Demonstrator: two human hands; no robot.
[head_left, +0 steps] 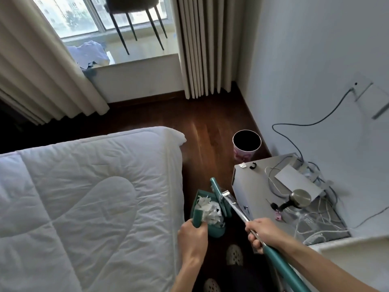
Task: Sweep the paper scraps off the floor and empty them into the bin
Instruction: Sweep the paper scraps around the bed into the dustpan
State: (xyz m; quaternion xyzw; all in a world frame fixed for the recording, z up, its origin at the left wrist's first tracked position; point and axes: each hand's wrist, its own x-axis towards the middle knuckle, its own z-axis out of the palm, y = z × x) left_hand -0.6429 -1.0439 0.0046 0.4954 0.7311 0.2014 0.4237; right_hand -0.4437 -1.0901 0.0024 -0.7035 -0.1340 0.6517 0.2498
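fingers (194, 225) clasp teal plastic dustpan (207, 216) heaped with crumpled paper scraps (208, 209).

Left hand (192, 233) grips the scrap-filled dustpan (210, 216); right hand (263, 232) grips the broom handle (237, 209); bin (246, 147) ahead.

Left hand (192, 234): bare, no ring, watch or glove; forearm uncovered, no sleeve in view.
Right hand (264, 232): bare, no jewellery; forearm uncovered to the frame's edge.
Footwear (234, 254): pale perforated clog-style slippers, one below the right hand, the other (211, 285) lower.
Legs: dark trousers between the slippers.
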